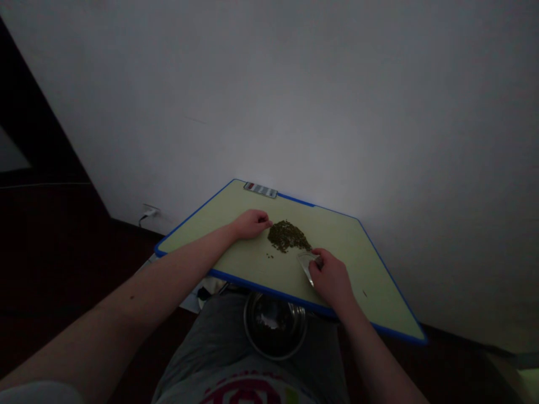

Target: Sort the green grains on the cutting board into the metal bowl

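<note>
A loose pile of small greenish-brown beans or grains [286, 235] lies on the pale yellow tabletop [349, 235], which has a blue rim. At the pile's left edge is my left hand [252, 223], its fingers curled in and thumb and forefinger close together; anything between them is too small to make out. My right hand [332, 275] grips a thin, pale, shiny flat piece with a curved edge [306, 262], held tilted at the near right side of the pile. A few grains lie apart from the rest, on the near side.
In my lap, below the table's near edge, rests a shiny metal bowl [275, 325] with dark contents that I cannot make out. A phone [260, 189] with a lit screen lies by the far edge. Behind the table stands a white wall [295, 101] with a plugged-in socket [150, 211].
</note>
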The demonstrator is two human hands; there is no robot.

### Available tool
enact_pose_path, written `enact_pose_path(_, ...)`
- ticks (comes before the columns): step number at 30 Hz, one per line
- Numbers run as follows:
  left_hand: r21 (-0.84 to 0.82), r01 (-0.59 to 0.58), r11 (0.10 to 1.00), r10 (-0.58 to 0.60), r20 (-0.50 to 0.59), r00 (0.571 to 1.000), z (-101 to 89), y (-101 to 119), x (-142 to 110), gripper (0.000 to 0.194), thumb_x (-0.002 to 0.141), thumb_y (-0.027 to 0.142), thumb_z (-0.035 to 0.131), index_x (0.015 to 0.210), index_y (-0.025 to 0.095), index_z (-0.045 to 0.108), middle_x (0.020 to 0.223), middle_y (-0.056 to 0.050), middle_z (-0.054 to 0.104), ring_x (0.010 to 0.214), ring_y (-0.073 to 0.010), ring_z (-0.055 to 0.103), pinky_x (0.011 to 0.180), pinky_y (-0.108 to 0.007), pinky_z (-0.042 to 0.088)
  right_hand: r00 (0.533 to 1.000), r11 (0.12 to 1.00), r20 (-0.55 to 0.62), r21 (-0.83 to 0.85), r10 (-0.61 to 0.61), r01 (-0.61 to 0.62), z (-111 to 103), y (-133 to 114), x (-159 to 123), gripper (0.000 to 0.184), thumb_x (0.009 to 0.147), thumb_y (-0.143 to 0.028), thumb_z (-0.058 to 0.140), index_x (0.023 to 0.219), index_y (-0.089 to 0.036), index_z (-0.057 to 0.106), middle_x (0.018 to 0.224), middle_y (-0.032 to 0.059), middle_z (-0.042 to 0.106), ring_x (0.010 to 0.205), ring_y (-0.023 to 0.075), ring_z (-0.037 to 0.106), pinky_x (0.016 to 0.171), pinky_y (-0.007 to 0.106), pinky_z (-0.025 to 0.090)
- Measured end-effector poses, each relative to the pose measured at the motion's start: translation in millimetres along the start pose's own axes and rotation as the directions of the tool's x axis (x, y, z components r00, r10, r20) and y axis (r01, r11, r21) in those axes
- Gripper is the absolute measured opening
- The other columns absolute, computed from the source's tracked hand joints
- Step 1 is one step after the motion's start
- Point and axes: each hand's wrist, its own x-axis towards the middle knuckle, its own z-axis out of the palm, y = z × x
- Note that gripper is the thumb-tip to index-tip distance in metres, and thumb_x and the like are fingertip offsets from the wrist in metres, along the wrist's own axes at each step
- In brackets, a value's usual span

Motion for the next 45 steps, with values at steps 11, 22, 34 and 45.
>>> enact_pose_path(11, 0.001, 0.016, 1.0, -0.016, 0.004, 1.0, -0.4, 2, 0, 0.033, 0.076, 0.044, 0.044, 0.062, 0.015, 0.054, 0.054, 0.001, 0.047, 0.053, -0.0096, 0.039, 0.051, -0.024, 0.026, 0.996, 0.994, -0.01, 0.072, -0.084, 0.085, 3, -17, -7, 0.026, 0.075, -0.018, 0.046, 0.097, -0.017, 0.059, 0.084, 0.0054, 0.065, 0.072, 0.0164, 0.058, 0.066, 0.025, 0.039)
enact_pose_path(22, -0.002, 0.007, 1.0, -0.007, -0.006, 1.0, 3.7, 1, 1, 0.033, 0.075, 0.044, 0.045, 0.063, 0.016, 0.055, 0.054, 0.001, 0.048, 0.052, -0.0095, 0.04, 0.051, -0.024, 0.026, 0.997, 0.993, 0.005, 0.079, -0.082, 0.082, 12, -24, 4, 0.026, 0.074, -0.019, 0.046, 0.097, -0.018, 0.058, 0.075, 0.0033, 0.064, 0.065, 0.0152, 0.056, 0.062, 0.024, 0.037)
enact_pose_path(34, -0.006, 0.016, 1.0, -0.016, 0.006, 1.0, 0.9, 0, 0, 0.032, 0.075, 0.043, 0.045, 0.063, 0.015, 0.055, 0.054, 0.002, 0.047, 0.053, -0.0095, 0.04, 0.052, -0.024, 0.027, 0.999, 0.997, 0.032, 0.076, 0.023, -0.025, 0, 3, 5, 0.027, 0.072, -0.021, 0.046, 0.095, -0.017, 0.059, 0.059, -0.0007, 0.058, 0.056, 0.0134, 0.052, 0.055, 0.023, 0.033)
enact_pose_path(45, -0.017, 0.009, 1.0, -0.009, 0.003, 1.0, 0.8, 0, -1, 0.032, 0.075, 0.043, 0.045, 0.062, 0.015, 0.054, 0.053, 0.002, 0.045, 0.052, -0.0094, 0.039, 0.051, -0.024, 0.026, 1.0, 0.996, 0.008, 0.092, -0.01, 0.009, 7, -1, 10, 0.024, 0.073, -0.022, 0.046, 0.093, -0.018, 0.059, 0.066, 0.0008, 0.061, 0.058, 0.0132, 0.053, 0.057, 0.023, 0.034)
